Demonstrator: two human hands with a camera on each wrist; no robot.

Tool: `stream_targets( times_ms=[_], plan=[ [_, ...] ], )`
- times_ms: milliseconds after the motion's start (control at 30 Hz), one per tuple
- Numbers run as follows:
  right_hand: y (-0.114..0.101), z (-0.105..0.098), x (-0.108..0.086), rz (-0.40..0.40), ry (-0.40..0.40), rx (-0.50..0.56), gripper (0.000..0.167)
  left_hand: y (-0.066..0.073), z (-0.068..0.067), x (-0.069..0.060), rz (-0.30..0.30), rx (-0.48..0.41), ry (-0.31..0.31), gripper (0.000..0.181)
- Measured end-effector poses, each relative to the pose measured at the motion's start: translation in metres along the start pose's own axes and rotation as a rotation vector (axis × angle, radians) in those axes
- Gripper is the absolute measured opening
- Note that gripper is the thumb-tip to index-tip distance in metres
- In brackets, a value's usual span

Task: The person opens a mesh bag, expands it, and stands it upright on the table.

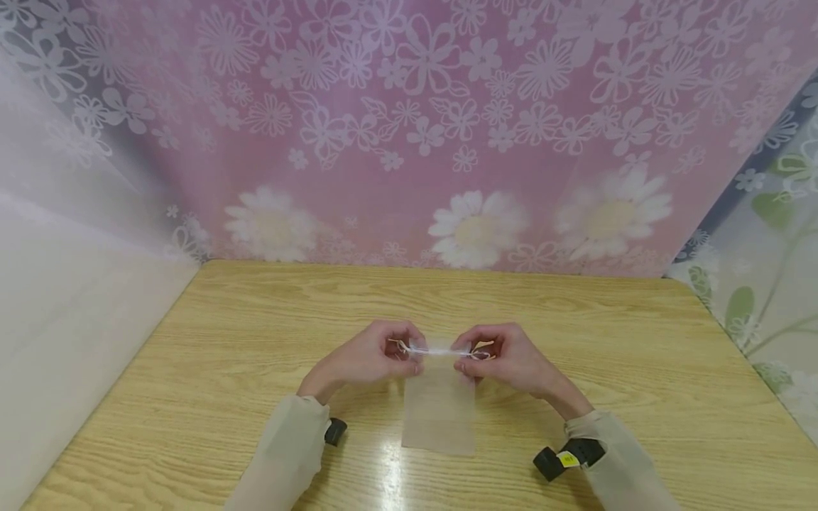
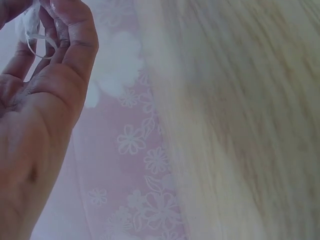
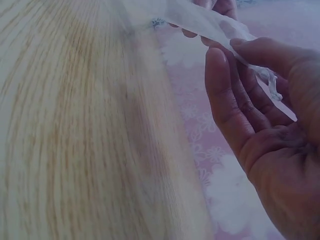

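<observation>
A small translucent drawstring pouch (image 1: 438, 415) hangs flat between the two hands in the head view, its gathered top edge level and its lower part over the table. At its upper left corner the left hand (image 1: 383, 350) pinches the edge between thumb and fingers. The right hand (image 1: 505, 358) pinches the upper right corner in the same way. White string (image 1: 481, 354) loops out at both ends of the top edge. In the right wrist view, thumb and fingertips hold the sheer fabric (image 3: 210, 25), with a knotted cord (image 3: 270, 82) by the palm.
A wood-grain table (image 1: 224, 341) lies under the hands. Behind it hangs a pink flowered curtain (image 1: 383, 177), with pale cloth at the left and right sides. Black wrist straps (image 1: 584, 451) show at both sleeves.
</observation>
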State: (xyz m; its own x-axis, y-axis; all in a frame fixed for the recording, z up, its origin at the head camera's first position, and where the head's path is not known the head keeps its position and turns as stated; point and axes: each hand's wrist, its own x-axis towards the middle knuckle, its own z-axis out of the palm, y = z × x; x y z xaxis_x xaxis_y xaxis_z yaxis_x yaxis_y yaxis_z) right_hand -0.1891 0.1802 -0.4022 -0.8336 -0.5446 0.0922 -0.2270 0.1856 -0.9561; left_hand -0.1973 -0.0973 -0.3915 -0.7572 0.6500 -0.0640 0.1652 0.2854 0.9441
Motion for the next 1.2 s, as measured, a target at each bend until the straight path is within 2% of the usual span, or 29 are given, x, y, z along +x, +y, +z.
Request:
stream_targets(
  times_ms=[300, 500, 867, 1200],
  plan=[
    [0.002, -0.0014, -0.0009, 0.032, -0.036, -0.025, 0.015, 0.0026, -0.0006, -0.0013, 0.02, -0.004, -0.008, 0.015],
    [0.0025, -0.003, -0.0004, 0.024, -0.045, -0.031, 0.013, 0.0007, -0.0002, -0.0006, 0.023, -0.031, -0.006, 0.009],
    [0.002, -0.0058, -0.0008, -0.053, -0.056, -0.026, 0.012, -0.0039, 0.0001, -0.0023, 0.023, -0.047, 0.006, 0.011],
    [0.0053, -0.0073, -0.0005, -0.076, -0.065, -0.015, 0.013, -0.0054, 0.0002, -0.0016, -0.009, -0.028, 0.004, 0.015]
  ],
)
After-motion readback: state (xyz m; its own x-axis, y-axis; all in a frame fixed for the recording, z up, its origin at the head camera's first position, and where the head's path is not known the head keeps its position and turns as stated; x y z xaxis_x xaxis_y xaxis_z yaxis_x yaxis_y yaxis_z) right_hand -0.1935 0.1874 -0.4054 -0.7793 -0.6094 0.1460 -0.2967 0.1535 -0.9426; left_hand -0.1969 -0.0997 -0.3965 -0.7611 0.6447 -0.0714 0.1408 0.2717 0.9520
